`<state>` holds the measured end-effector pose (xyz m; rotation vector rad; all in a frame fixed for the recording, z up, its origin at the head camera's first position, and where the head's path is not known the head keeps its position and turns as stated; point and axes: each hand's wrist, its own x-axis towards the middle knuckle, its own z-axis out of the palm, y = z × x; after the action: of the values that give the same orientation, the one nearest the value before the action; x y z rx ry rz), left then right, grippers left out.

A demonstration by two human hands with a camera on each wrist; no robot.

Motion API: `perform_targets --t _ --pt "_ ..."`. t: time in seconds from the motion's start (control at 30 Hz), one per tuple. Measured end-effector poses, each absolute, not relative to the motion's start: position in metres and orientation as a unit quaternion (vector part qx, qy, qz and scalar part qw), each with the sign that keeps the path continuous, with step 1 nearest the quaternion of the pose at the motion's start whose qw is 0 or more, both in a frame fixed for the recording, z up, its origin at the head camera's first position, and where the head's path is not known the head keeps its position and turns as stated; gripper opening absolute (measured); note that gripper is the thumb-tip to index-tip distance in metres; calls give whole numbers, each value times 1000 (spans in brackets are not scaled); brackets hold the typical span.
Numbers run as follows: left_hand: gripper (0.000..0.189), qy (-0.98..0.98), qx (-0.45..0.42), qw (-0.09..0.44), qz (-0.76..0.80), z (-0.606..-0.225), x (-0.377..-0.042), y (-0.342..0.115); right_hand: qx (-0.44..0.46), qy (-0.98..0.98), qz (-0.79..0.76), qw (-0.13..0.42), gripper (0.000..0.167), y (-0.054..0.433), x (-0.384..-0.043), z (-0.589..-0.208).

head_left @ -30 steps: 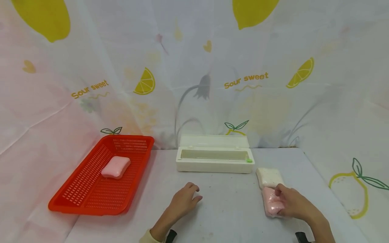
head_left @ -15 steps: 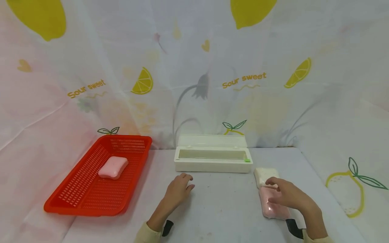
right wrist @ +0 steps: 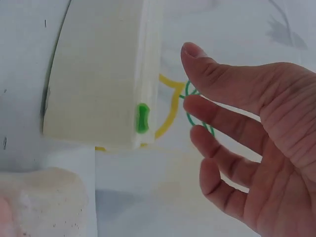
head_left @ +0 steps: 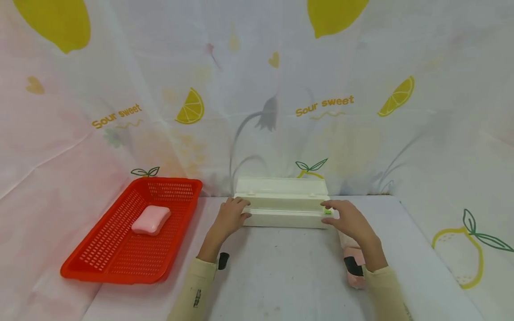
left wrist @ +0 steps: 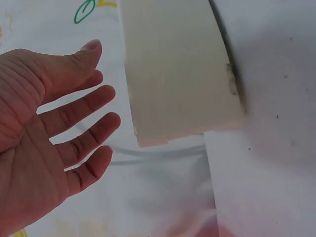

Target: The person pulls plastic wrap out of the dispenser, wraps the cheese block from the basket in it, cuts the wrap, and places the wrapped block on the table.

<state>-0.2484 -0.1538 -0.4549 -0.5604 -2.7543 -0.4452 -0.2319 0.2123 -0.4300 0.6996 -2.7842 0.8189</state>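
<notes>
Box (head_left: 287, 221), white and long, sits near the back of the table (head_left: 281, 276), its lid (head_left: 281, 185) raised behind it. Your left hand (head_left: 230, 217) is near one end and your right hand (head_left: 350, 218) near the other, beside the green tab (head_left: 327, 212); both are loosely curved and hold nothing, with gaps showing in the wrist views. If you take hold, bring both hands in level, and close evenly so neither end tips. Avoid squeezing the tab, and watch the pink pack (head_left: 356, 281) that your right wrist (head_left: 373, 254) partly hides.
</notes>
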Motion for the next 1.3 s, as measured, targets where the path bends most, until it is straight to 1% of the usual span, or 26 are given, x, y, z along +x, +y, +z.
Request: perform_targets --t 0.1,0.2,0.3,0.4,0.5,0.6,0.67,0.87,1.07,1.17,1.3 --pt "33 -962 -190 108 -165 -454 -262 -154 243 -931 251 102 48 203 -244 -434" --pt "34 -967 -186 69 -163 -454 -273 -153 242 -937 226 111 51 195 -256 -441" --pt "32 -969 -186 39 -160 -455 -280 -152 244 -942 206 105 52 189 -264 -448" --pt "30 -969 -183 23 -165 -457 -284 -152 244 -945 198 87 46 184 -270 -452" --pt "30 -967 -180 24 -179 -458 -284 -152 237 -947 203 74 30 181 -274 -454" --pt "28 -965 -179 35 -187 -459 -284 -152 237 -947 203 82 10 179 -279 -455" --pt "28 -964 -179 38 -191 -459 -283 -152 240 -946 199 89 2 178 -281 -456" --pt "27 -963 -178 31 -200 -459 -280 -152 227 -949 204 83 12 173 -283 -459" --pt "26 -963 -175 31 -201 -461 -280 -151 192 -948 229 109 6 168 -284 -464" --pt "25 -964 -176 34 -199 -461 -281 -151 173 -950 238 106 5 165 -285 -468" --pt "12 -959 -187 51 -207 -461 -281 -149 143 -959 222 99 8 160 -289 -471"
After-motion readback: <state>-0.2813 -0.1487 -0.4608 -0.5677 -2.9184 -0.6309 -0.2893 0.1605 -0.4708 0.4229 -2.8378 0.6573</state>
